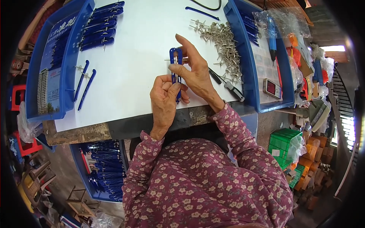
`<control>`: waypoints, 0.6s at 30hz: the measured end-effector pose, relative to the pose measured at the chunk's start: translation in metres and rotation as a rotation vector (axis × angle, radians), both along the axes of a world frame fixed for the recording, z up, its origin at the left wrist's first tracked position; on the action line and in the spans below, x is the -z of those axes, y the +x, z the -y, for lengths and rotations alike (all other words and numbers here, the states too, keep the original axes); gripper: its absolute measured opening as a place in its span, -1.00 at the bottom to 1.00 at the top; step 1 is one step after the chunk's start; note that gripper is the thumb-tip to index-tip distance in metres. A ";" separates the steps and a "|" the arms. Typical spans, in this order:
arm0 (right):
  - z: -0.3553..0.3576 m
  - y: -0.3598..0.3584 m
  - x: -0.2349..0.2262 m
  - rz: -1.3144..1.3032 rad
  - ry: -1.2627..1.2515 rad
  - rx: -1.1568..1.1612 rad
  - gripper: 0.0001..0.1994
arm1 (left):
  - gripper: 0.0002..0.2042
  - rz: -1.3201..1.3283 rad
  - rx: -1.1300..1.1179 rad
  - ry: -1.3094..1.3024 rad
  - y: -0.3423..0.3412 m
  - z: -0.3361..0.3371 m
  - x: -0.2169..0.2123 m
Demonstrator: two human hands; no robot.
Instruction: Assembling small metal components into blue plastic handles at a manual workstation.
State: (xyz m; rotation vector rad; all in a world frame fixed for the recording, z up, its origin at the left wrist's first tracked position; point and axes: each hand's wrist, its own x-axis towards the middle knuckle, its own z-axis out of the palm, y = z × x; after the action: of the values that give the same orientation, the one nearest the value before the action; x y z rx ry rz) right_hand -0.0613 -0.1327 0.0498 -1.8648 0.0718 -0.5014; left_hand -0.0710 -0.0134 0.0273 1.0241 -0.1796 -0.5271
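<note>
Fingers (180, 70) hold blue strips (172, 57) (leftward sheet (55, 85) apparently lettered).

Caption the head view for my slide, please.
Hands holding a blue part over a white tabletop between two blue trays, metal pins heaped at right.

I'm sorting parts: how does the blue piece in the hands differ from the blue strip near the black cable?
The blue piece is held in the left hand and right hand; the blue strip lies on the white surface. The blue piece shows two arms and a metal pin; the blue strip is single, with no pin visible. Both are blue and narrow.
</note>
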 end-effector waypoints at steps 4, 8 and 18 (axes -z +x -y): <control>0.003 0.004 0.005 -0.102 0.196 -0.005 -0.54 | -0.87 0.021 0.007 0.023 0.001 0.001 0.001; 0.006 0.004 0.003 -0.329 0.213 -0.029 -0.60 | -0.87 -0.025 0.012 -0.016 0.000 0.000 -0.001; -0.001 0.002 0.004 -0.208 0.296 0.026 -0.70 | -0.85 -0.026 -0.006 -0.018 0.001 0.000 0.000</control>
State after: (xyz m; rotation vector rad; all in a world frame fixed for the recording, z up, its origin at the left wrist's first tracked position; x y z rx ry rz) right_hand -0.0592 -0.1320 0.0454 -1.6208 0.2945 -0.2942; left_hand -0.0704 -0.0130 0.0270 1.0000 -0.1576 -0.5319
